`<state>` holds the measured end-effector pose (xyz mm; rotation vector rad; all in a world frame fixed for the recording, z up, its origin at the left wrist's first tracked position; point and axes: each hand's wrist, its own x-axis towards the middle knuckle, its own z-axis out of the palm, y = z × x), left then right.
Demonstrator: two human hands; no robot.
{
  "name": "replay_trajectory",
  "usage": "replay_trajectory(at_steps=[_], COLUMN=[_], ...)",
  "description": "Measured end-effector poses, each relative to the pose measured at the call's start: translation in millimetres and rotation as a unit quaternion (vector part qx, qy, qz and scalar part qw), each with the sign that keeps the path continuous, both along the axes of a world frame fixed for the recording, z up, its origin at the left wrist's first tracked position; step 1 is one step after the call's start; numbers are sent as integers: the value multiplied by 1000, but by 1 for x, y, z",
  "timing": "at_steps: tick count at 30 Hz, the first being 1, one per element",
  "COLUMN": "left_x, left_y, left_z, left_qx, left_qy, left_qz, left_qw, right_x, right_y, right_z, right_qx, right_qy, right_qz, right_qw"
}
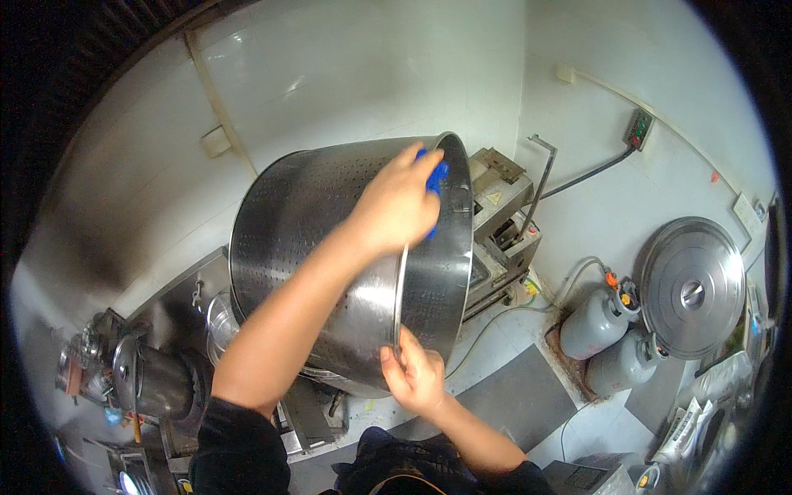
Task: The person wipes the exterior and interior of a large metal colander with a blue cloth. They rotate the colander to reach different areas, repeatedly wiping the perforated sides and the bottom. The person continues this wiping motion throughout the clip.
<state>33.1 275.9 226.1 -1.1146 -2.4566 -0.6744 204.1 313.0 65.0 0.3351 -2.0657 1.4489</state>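
Note:
A large perforated stainless-steel strainer basket lies tipped on its side, its mouth facing right. My left hand reaches across the outside to the upper part of the rim, fingers closed on a blue cloth or scrubber pressed at the rim. Lower down, my right hand pinches the rim between thumb and fingers. The inner wall shows between and beyond my hands. What bears the basket is mostly hidden below it.
Behind the basket stands a metal machine with a lever. Gas cylinders and a large round steel lid are at the right. A lidded pot stands at the left; a dark mat lies on the tiled floor.

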Motion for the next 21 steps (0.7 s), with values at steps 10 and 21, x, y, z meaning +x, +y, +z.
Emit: replay_trajectory(at_steps=[10,21], left_x=[2,66], left_y=[-133,-82], left_z=[-56,-73], left_qx=[53,-23], left_qy=[96,129], left_qz=[129,56], left_qw=[986,990], right_x=[-10,-17], right_y=[24,48], right_z=[7,10], right_qx=[-244,-276], right_qy=[-56,-15], right_qz=[46,39], right_qw=[967,960])
